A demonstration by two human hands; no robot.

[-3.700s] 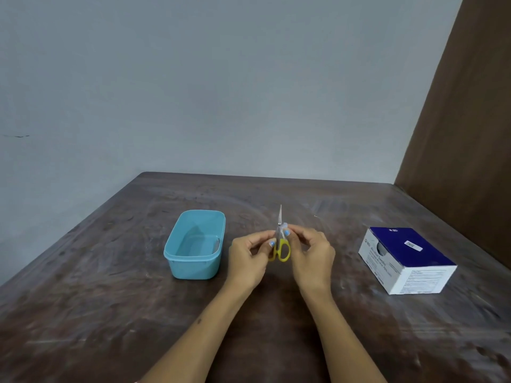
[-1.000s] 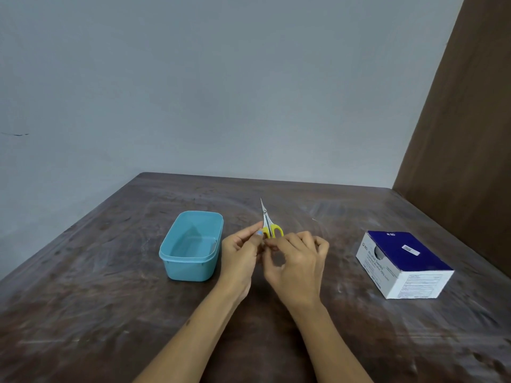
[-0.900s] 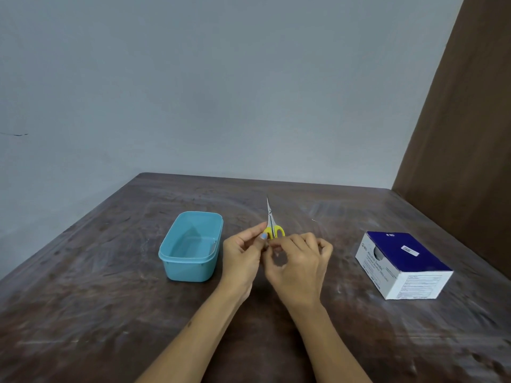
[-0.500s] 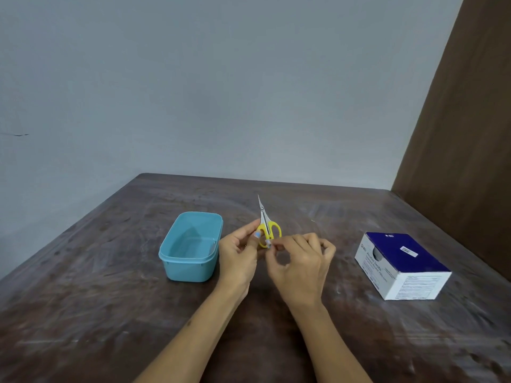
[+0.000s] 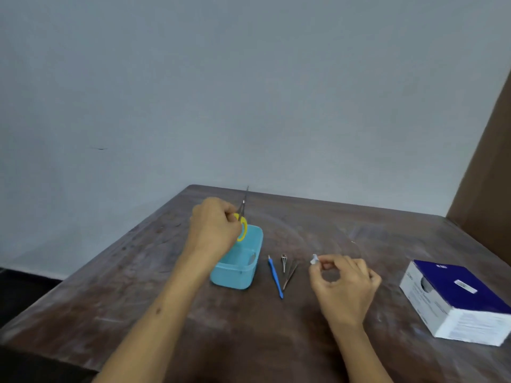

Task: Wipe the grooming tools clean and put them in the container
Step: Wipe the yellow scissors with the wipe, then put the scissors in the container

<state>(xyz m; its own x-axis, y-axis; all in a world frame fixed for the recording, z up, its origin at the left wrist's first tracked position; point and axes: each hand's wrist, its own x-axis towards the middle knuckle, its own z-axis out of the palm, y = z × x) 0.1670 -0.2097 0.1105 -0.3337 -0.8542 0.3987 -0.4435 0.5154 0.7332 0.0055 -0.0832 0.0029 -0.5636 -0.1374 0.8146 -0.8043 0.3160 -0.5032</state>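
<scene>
My left hand [image 5: 214, 226] grips small yellow-handled scissors [image 5: 242, 217] above the far end of the light blue container [image 5: 243, 275], blades pointing up. My right hand [image 5: 343, 283] pinches a small white wipe [image 5: 314, 259] to the right of the container. On the table between them lie a thin blue-handled tool [image 5: 275, 277], a small metal tool [image 5: 284, 261] and dark tweezers [image 5: 290, 275].
A white and dark blue box [image 5: 456, 299] sits at the right on the brown wooden table [image 5: 249, 327]. A grey wall stands behind the table, and a brown panel rises at the far right.
My hands have parted. The left hand carried the scissors left, over the container. The right hand moved right with the wipe. The tools on the table have come into view.
</scene>
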